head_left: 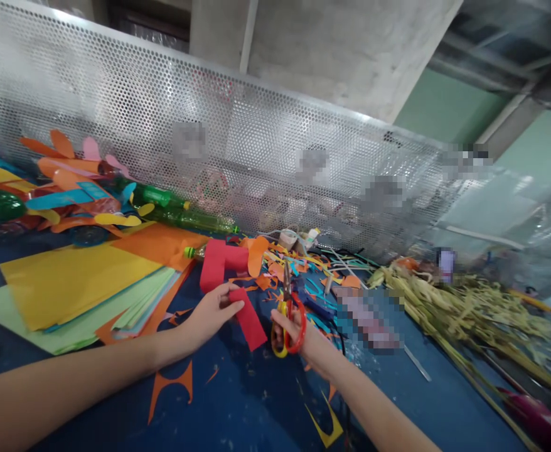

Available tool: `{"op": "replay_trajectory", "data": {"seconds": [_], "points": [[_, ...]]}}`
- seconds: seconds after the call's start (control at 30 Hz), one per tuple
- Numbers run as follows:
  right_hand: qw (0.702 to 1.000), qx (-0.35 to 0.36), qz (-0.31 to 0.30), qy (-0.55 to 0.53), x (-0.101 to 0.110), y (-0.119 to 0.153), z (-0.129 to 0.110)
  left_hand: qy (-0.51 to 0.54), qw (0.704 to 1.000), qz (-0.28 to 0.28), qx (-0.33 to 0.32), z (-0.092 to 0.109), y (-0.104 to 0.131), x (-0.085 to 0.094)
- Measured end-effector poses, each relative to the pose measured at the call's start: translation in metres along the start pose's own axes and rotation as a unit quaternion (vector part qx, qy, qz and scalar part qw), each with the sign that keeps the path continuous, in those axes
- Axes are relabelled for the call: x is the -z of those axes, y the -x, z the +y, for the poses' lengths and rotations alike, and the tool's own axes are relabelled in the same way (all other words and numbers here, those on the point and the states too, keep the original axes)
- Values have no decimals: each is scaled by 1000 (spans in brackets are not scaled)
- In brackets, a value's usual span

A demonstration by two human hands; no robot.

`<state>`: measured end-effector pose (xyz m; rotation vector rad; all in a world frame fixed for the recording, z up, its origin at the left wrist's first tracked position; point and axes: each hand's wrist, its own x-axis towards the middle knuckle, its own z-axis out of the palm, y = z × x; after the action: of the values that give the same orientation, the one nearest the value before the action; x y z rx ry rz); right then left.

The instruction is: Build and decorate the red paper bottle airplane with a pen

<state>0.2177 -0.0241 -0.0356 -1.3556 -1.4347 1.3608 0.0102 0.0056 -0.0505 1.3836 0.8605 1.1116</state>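
My left hand [219, 311] pinches a strip of red paper [250, 320] between thumb and fingers. In my right hand [299, 333] is a pair of scissors [287, 295] with one red and one yellow handle loop, blades pointing away from me. The scissors are to the right of the strip, apart from it. Just beyond my left hand lies a bottle wrapped in red paper [216, 257], with a green cap [189, 252] at its left end and an orange paper piece [257, 256] at its right.
Coloured paper sheets [68, 276] and paper-decorated bottles [82, 194] lie at left. Paper scraps [172, 389] litter the blue table [238, 408]. A blue tool [320, 307] and dried husks [445, 307] lie to the right. A perforated metal panel [256, 138] stands behind.
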Motion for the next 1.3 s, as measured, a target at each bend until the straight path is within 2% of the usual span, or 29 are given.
{"op": "replay_trajectory", "data": {"seconds": [0.07, 0.13, 0.17, 0.2, 0.23, 0.27, 0.4, 0.57, 0.7, 0.83, 0.93, 1.03, 1.1, 1.13, 1.2, 1.3], "points": [[999, 1, -16, 37, 6, 1, -6, 9, 1000, 9, 5, -1, -1, 0], [989, 33, 22, 143, 14, -2, -17, 17, 1000, 12, 11, -1, -1, -2], [971, 48, 47, 229, 18, -6, -24, 21, 1000, 11, 14, -1, -2, -3], [935, 53, 90, 340, 24, -11, -31, 24, 1000, 11, 16, 0, -2, -3], [884, 50, 125, 447, 29, -18, -38, 27, 999, 10, 18, 0, -1, -4], [863, 44, 144, 482, 34, -25, -45, 28, 999, 9, 20, 1, -1, -4], [818, 26, 186, 544, 46, -58, -66, 25, 999, 8, 23, 5, 1, -4], [793, -8, 199, 575, 37, -97, -72, 16, 999, -14, 29, 6, 0, -1], [806, -8, 177, 565, 33, -119, -70, 14, 999, -22, 24, 2, -3, 0], [831, 39, 167, 529, 33, -113, -72, 15, 1000, -20, 11, -2, -3, 0], [856, 99, 147, 486, 26, -88, -72, 13, 1000, -11, 1, -4, -3, 0], [884, 142, 79, 438, 14, -52, -61, 3, 1000, 2, -8, -4, -4, 0], [907, 173, 8, 385, 6, -28, -48, -11, 1000, 8, -18, -3, -3, 0], [914, 189, -7, 359, 3, -18, -40, -22, 999, 7, -25, -2, -1, 0], [921, 200, 7, 334, 1, -4, -26, -52, 998, -2, -40, 4, 2, -2], [929, 189, 25, 318, 5, 3, -10, -97, 993, -19, -62, 20, 9, -6]]}}
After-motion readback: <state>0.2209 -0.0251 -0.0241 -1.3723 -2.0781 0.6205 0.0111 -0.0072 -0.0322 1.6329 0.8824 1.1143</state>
